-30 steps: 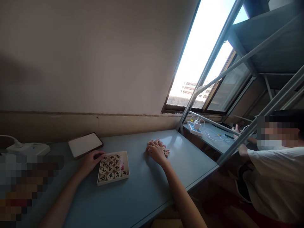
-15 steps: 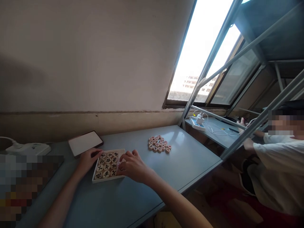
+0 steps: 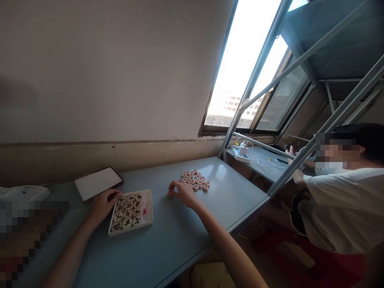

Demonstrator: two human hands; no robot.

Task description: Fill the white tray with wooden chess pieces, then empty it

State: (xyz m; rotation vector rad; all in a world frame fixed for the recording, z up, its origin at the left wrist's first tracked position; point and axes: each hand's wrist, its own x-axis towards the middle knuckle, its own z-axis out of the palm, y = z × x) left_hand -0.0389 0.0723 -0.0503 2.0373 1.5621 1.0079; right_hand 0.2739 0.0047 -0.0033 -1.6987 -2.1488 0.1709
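"Grip?"
"Left hand (image 3: pixel 104 203) at the upper-left corner of the box (image 3: pixel 148 200), lower left of frame. Right hand (image 3: pixel 174 192), lower centre, fingers curled beside the loose discs (image 3: pixel 197 180). Whether either clamps anything: cannot tell."
"Step?"
"Judged: shifting discs between box and cluster. Next move calls for a light pinch."

The left hand (image 3: pixel 103 203) is bare; the left forearm (image 3: pixel 70 242), at the near left, is bare too, narrowing toward the hand; the right hand (image 3: pixel 185 193) and right forearm (image 3: pixel 222 236) are bare alike, the forearm slender.
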